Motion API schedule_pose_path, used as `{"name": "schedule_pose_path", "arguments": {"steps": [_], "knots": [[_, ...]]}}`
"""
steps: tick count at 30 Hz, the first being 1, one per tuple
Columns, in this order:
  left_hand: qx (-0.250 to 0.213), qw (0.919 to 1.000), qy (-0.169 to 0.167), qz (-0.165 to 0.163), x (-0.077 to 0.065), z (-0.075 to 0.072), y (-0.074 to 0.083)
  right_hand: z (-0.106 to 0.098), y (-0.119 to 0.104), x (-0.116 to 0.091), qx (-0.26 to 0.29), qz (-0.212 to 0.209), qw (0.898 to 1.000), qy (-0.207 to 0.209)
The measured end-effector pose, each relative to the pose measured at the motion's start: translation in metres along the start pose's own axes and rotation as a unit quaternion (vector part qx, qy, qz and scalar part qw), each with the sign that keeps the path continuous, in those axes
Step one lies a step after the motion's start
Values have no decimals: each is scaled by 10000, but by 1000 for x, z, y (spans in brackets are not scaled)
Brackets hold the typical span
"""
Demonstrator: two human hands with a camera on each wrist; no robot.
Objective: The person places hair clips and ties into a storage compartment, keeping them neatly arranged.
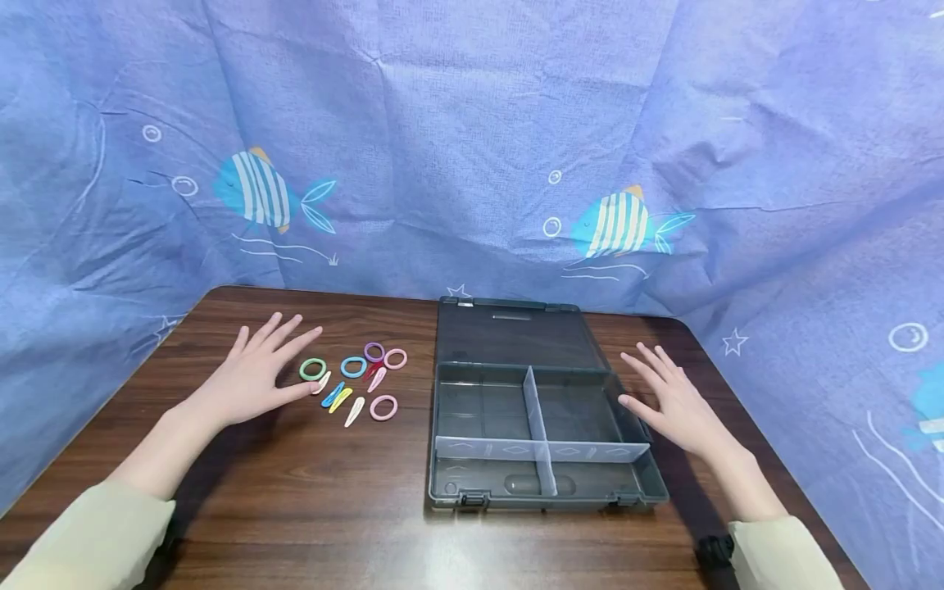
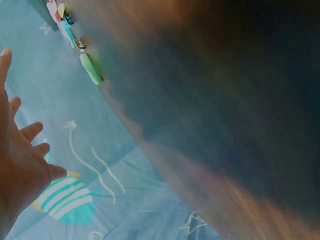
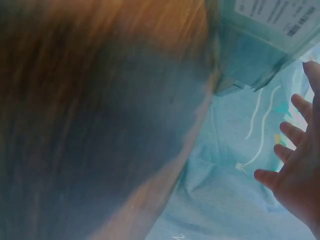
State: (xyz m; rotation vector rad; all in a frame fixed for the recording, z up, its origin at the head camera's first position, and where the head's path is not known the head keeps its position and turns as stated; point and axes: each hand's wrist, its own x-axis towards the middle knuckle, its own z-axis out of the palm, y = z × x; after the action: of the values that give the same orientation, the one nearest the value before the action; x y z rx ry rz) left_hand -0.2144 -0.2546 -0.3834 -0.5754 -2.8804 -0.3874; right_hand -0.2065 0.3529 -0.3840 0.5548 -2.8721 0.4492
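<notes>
Head view is looking ahead and down from above | left wrist is looking close past your left hand, tilted, sharing the green ring with head | right wrist is looking close past your right hand, tilted, sharing the box with head

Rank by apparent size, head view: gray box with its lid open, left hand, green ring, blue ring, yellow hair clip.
1. Gray box, by far
2. Left hand
3. Green ring and blue ring: look alike, not ranked
4. Yellow hair clip, narrow sliver
</notes>
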Motion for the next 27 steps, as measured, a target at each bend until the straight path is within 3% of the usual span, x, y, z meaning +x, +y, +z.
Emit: {"name": "schedule_pose_path", "arguments": {"steps": [6,13,18,23,27], "knots": [[-246,9988,-398,114,13,3,-13,5,7,7,567,91,9976,-381],[-354,9972,-569,327,29,10,-33,10,17,12,1316,-103,9867,-943],[-699,9937,-686,541,37,15,-44,14,25,15,1616,-153,9817,-1000],[-1397,9847,-977,351,42,16,-47,14,29,17,1782,-149,9785,-1032],[-1752,9778,-1123,234,46,16,-46,18,33,19,2189,-150,9694,-1100]]}}
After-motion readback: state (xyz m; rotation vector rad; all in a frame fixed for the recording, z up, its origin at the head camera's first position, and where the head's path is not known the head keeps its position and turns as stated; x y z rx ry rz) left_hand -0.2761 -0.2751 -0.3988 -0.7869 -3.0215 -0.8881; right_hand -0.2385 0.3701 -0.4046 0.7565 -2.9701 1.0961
